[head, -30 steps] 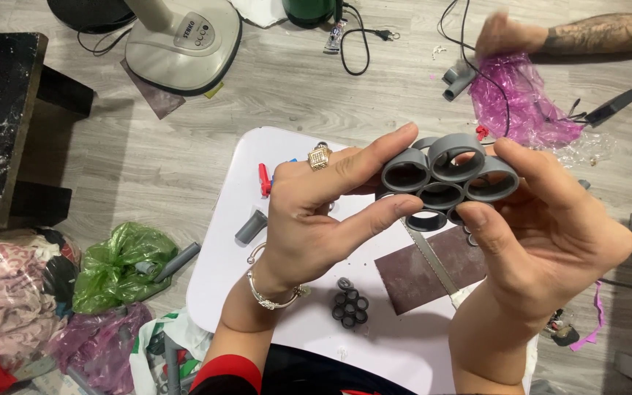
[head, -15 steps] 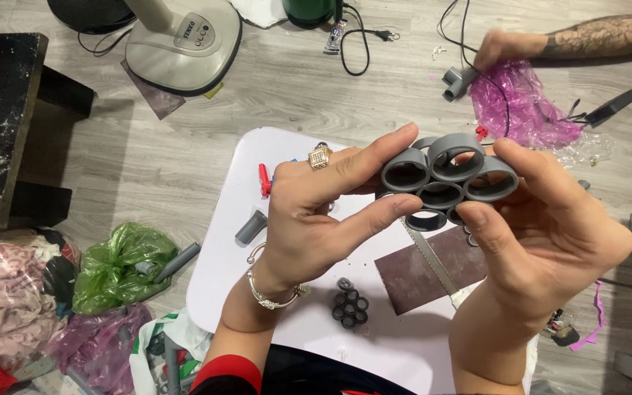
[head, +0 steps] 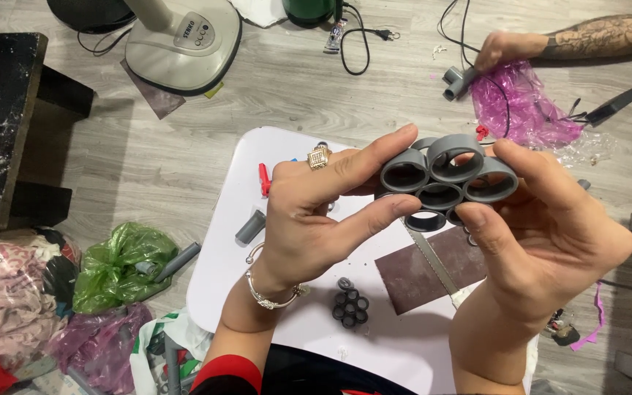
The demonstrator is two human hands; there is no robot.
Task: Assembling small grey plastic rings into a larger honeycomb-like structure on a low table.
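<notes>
Grey ring cluster (head: 444, 179) pinched between both hands' grips.

Both hands hold a gray ring cluster (head: 444, 179) over a white table (head: 221, 271).
Left hand (head: 309, 219) and right hand (head: 550, 234) pinch it from each side; small dark cluster (head: 350, 307), brown sandpaper (head: 411, 278) below; another person's hand (head: 502, 50) on pink bag (head: 524, 102).

White table (head: 217, 281), small ring cluster (head: 350, 309), brown sandpaper sheet (head: 412, 274), grey tube (head: 250, 227)
</notes>
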